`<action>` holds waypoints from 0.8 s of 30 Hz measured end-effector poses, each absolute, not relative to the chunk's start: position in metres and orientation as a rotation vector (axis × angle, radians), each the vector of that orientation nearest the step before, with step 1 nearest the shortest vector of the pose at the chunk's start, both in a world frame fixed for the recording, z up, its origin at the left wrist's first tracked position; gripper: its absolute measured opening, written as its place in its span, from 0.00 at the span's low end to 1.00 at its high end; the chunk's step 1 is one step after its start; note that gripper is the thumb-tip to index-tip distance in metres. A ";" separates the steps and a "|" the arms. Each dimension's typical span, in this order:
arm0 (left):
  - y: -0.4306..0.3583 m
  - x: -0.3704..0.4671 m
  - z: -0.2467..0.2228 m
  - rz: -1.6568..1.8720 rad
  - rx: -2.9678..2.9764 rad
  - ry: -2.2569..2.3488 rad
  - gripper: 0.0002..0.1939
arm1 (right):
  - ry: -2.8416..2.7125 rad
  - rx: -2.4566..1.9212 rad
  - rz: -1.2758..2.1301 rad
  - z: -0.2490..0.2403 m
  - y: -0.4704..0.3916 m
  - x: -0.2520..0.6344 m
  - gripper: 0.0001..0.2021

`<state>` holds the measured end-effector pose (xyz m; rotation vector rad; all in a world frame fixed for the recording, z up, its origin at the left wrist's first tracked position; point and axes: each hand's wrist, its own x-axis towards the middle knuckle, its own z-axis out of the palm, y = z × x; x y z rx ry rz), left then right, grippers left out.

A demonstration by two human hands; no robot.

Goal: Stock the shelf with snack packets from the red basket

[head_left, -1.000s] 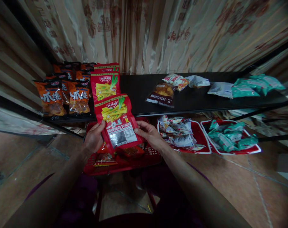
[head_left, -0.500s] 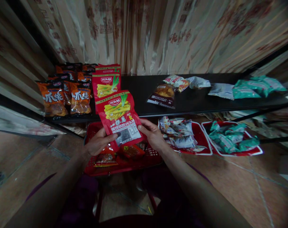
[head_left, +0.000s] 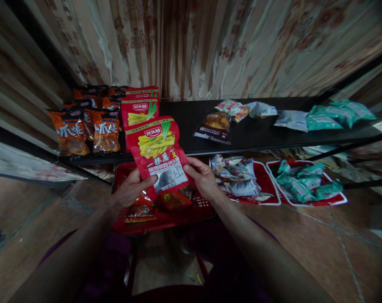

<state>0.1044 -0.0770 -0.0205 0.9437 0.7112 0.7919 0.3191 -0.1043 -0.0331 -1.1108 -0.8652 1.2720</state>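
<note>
A red snack bag (head_left: pixel 157 153) with yellow sticks and green onion printed on it is held between both hands, its front facing me. My left hand (head_left: pixel 131 187) pinches its lower left edge, thumb on the front. On the lower right edge, my right hand (head_left: pixel 201 176) grips it the same way. The bag hangs above a red basket (head_left: pixel 121 225) and in front of the black shelf (head_left: pixel 184 126). Behind it, similar red bags (head_left: pixel 139 105) stand on the shelf, partly covered. Inside the basket lie orange and red snack packets (head_left: pixel 140 210).
Orange snack bags (head_left: pixel 69 132) stand in rows at the shelf's left end. A brown bag (head_left: pixel 214 126), white packets (head_left: pixel 292 120) and teal packets (head_left: pixel 332 115) lie farther right. Two more baskets below hold white packets (head_left: pixel 238 176) and teal packets (head_left: pixel 304 183). A curtain (head_left: pixel 191 46) hangs behind.
The red bag has tilted slightly and its top has shifted a little to the left and up. Both hands keep their hold on it.
</note>
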 end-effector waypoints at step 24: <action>-0.082 0.122 -0.008 0.913 1.209 0.897 0.23 | -1.782 -1.213 0.119 -0.020 -0.123 0.311 0.22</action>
